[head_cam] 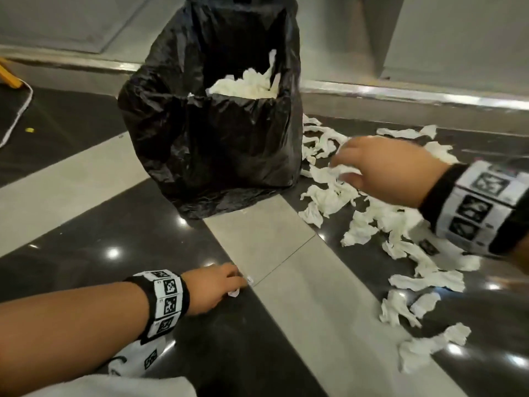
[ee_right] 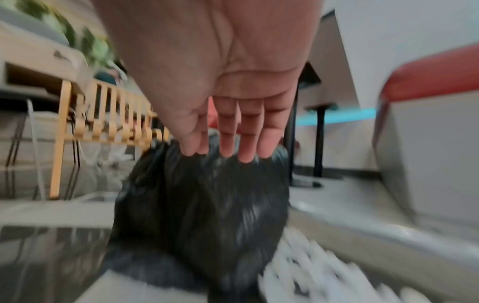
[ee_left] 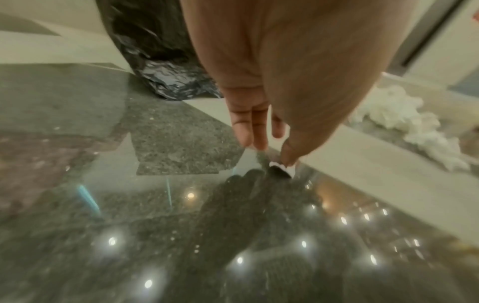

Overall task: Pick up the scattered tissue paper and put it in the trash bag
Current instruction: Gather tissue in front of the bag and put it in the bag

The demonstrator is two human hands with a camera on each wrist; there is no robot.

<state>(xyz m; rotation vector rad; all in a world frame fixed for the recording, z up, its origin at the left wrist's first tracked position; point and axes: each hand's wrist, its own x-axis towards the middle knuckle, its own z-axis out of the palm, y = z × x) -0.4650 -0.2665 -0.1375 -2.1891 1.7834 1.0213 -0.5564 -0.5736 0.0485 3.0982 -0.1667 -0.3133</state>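
An open black trash bag stands on the floor with white tissue piled inside. Many torn tissue pieces lie scattered to its right. My right hand hovers over the pieces nearest the bag, blurred. In the right wrist view my right hand has straight fingers and holds nothing, with the bag behind it. My left hand reaches low to the floor in front of the bag. Its thumb touches a small tissue scrap, while the fingers stay straight just above the floor. A second scrap lies by the fingertips.
The floor is glossy dark stone crossed by pale tile bands. A metal threshold strip runs behind the bag below a wall. A yellow object and a white cable lie far left. A wooden rack stands beyond the bag.
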